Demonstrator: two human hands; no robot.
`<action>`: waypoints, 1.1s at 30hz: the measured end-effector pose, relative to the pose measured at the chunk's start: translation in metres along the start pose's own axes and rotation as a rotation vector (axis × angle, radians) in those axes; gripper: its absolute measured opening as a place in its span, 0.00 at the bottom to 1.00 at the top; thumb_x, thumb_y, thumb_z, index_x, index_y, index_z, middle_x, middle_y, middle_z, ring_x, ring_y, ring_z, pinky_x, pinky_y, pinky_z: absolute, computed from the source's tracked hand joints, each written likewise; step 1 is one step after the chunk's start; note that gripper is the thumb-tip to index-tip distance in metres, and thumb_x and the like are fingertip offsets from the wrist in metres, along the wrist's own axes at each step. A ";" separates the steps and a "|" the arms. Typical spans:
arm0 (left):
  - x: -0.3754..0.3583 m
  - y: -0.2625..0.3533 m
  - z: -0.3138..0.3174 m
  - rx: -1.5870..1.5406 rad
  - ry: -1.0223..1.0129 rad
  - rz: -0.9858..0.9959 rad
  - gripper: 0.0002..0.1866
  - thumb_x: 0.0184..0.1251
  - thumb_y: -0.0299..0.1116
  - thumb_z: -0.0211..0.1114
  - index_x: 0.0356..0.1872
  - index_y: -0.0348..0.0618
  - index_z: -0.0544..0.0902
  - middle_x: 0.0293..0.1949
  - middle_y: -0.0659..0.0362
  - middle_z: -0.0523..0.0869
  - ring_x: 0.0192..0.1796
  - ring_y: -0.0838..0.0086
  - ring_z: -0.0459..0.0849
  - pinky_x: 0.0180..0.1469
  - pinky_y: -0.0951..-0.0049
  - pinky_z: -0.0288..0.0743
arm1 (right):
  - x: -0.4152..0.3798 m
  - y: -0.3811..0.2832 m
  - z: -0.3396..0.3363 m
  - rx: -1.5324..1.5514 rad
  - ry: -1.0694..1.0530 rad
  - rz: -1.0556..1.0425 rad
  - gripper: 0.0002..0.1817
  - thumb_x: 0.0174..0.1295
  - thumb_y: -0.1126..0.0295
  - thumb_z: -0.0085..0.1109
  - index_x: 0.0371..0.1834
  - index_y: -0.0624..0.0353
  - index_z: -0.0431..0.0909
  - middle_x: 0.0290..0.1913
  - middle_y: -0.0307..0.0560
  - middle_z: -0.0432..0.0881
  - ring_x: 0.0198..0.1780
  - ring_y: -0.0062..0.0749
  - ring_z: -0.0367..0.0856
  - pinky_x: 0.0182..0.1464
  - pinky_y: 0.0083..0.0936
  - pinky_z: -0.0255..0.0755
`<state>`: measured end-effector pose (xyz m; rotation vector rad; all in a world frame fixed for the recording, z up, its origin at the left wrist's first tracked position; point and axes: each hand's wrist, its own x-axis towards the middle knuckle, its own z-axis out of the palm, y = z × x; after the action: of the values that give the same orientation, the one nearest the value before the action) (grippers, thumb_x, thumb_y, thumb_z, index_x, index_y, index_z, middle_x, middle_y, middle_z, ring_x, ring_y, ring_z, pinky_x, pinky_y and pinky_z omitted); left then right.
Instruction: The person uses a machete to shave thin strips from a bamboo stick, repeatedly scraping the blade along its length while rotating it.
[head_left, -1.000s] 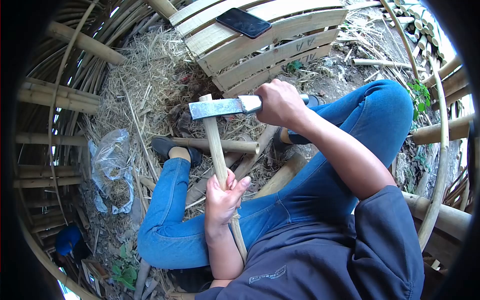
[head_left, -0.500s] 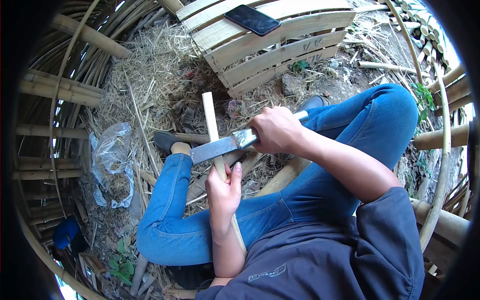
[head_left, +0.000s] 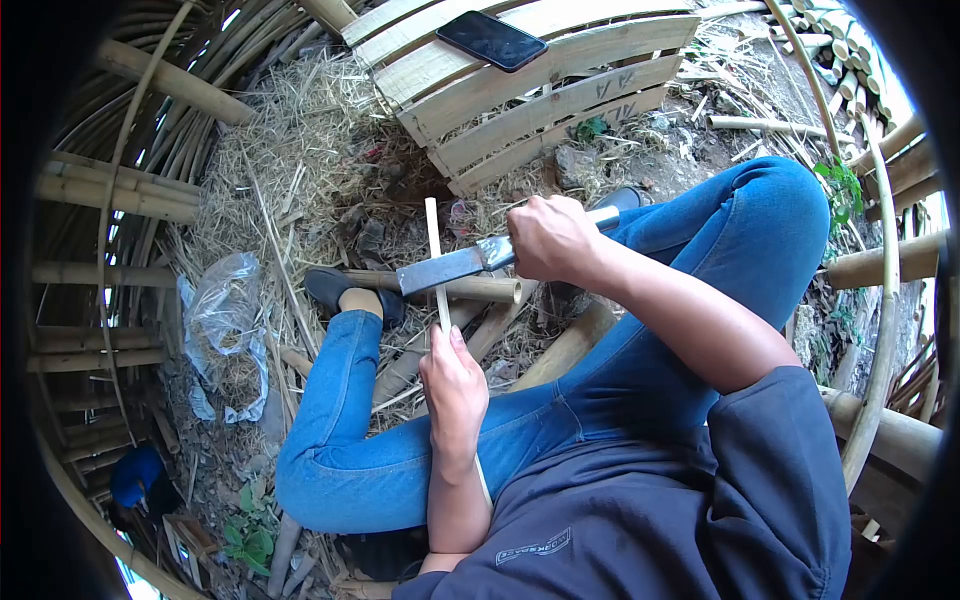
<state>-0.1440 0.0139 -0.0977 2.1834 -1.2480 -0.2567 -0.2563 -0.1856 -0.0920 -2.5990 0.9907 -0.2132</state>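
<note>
At the far left, stacked bamboo poles (head_left: 110, 195) line the edge of the view, and a crumpled clear plastic bag (head_left: 222, 325) lies on the straw-covered ground (head_left: 300, 150). Next comes the person's left leg in blue jeans, ending in a dark shoe (head_left: 335, 290) that rests beside a short bamboo tube (head_left: 470, 289). The left hand (head_left: 455, 395) is wrapped closed around a thin bamboo strip (head_left: 434, 250), held nearly upright between the knees with its narrow edge toward the camera. Across the strip, just above that hand, lies the flat blade of a cleaver-like knife (head_left: 445, 269) — the right hand (head_left: 550, 238) grips its handle, fingers pressed tight around it. Above, a slatted bamboo panel (head_left: 560, 90) carries a black phone (head_left: 491, 41), screen dark; faint marks are written on two slats, too blurred to read. The dark shirt bears a small logo at the hem — illegible.
</note>
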 end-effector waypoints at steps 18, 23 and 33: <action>0.006 -0.027 0.001 -0.420 -0.105 -0.210 0.18 0.85 0.42 0.49 0.34 0.41 0.72 0.20 0.62 0.74 0.19 0.78 0.71 0.21 0.73 0.63 | 0.004 0.001 -0.012 0.124 0.030 0.024 0.09 0.47 0.68 0.63 0.27 0.60 0.86 0.27 0.62 0.85 0.34 0.58 0.87 0.44 0.47 0.82; 0.007 -0.028 0.003 -0.418 -0.110 -0.191 0.19 0.85 0.45 0.49 0.33 0.42 0.72 0.20 0.64 0.72 0.18 0.83 0.70 0.19 0.75 0.62 | -0.010 -0.017 -0.005 0.079 -0.114 -0.082 0.08 0.45 0.68 0.63 0.25 0.60 0.86 0.26 0.61 0.85 0.32 0.58 0.87 0.40 0.47 0.83; 0.007 -0.013 0.011 -0.149 -0.038 -0.111 0.13 0.81 0.33 0.51 0.39 0.32 0.77 0.26 0.35 0.80 0.31 0.35 0.79 0.33 0.44 0.67 | -0.008 -0.007 0.007 0.036 -0.075 -0.006 0.08 0.44 0.68 0.63 0.23 0.62 0.85 0.25 0.62 0.85 0.30 0.56 0.88 0.39 0.44 0.83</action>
<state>-0.1353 0.0084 -0.1134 2.1304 -1.0929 -0.4239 -0.2563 -0.1739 -0.0961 -2.5579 0.9444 -0.1333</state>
